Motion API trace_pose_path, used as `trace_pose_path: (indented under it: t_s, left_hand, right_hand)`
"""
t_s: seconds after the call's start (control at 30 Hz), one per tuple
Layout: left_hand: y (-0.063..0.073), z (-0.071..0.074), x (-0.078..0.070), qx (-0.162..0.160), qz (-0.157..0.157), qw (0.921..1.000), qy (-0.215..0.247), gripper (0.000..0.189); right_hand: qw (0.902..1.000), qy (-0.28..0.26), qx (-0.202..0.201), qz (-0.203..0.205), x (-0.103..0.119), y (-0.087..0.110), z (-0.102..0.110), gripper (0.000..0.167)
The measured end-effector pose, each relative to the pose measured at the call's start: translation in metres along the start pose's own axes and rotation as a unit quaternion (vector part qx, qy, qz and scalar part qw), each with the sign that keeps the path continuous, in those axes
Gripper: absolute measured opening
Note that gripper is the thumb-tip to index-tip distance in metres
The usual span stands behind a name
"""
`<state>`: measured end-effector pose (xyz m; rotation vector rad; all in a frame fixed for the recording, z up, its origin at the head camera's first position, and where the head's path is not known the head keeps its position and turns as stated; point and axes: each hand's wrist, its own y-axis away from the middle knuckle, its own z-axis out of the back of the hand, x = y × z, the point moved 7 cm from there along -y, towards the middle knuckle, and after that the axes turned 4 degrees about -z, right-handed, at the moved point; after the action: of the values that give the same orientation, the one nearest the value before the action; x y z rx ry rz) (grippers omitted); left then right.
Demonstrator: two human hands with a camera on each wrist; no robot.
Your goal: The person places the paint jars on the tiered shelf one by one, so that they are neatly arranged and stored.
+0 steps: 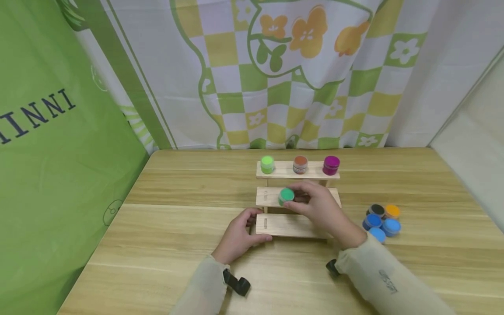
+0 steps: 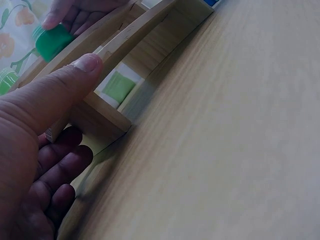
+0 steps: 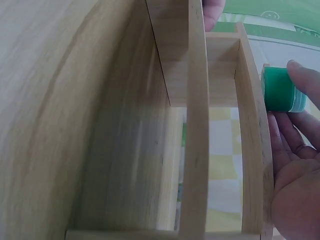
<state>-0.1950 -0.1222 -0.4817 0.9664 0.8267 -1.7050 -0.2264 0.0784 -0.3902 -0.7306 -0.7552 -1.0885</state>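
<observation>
A three-tier wooden display stand [image 1: 293,225] stands on the table. My left hand [image 1: 240,234] holds its left end at the lowest step; in the left wrist view the thumb [image 2: 75,75] lies on the front edge, with the other fingers curled beside the end. My right hand [image 1: 319,208] pinches a green paint pot [image 1: 286,197] at the middle step, left of its centre. In the right wrist view the green pot [image 3: 280,90] sits against that step. On the top step stand a light green pot [image 1: 267,164], an orange-brown pot [image 1: 300,164] and a magenta pot [image 1: 331,165].
Right of the stand, several pots cluster on the wooden table [image 1: 177,245]: a black pot [image 1: 376,211], an orange pot [image 1: 392,211], a dark blue pot [image 1: 372,221] and lighter blue ones [image 1: 391,227]. A patterned curtain [image 1: 283,100] hangs behind; green cloth [image 1: 59,175] is at left.
</observation>
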Motion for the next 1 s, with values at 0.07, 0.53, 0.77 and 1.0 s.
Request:
trace_pose_path:
  t_s: [0.07, 0.53, 0.77, 1.0]
  left_hand:
    - [0.0, 0.0, -0.001, 0.0, -0.002, 1.0, -0.002, 0.068]
    - [-0.001, -0.001, 0.001, 0.002, 0.0, 1.0, -0.002, 0.067]
    - [0.0, 0.0, -0.001, 0.003, 0.005, 1.0, 0.004, 0.068]
    - [0.0, 0.0, -0.003, 0.002, 0.001, 1.0, -0.003, 0.068]
  right_hand:
    - [1.0, -0.004, 0.002, -0.005, 0.001, -0.002, -0.002, 0.037]
    - [0.9994, -0.008, 0.014, -0.032, 0.008, -0.011, -0.016, 0.039]
    - [0.9987, 0.0, 0.018, -0.047, 0.01, -0.016, -0.023, 0.044]
    - [0.9978, -0.008, 0.018, -0.063, 0.013, -0.019, -0.026, 0.048]
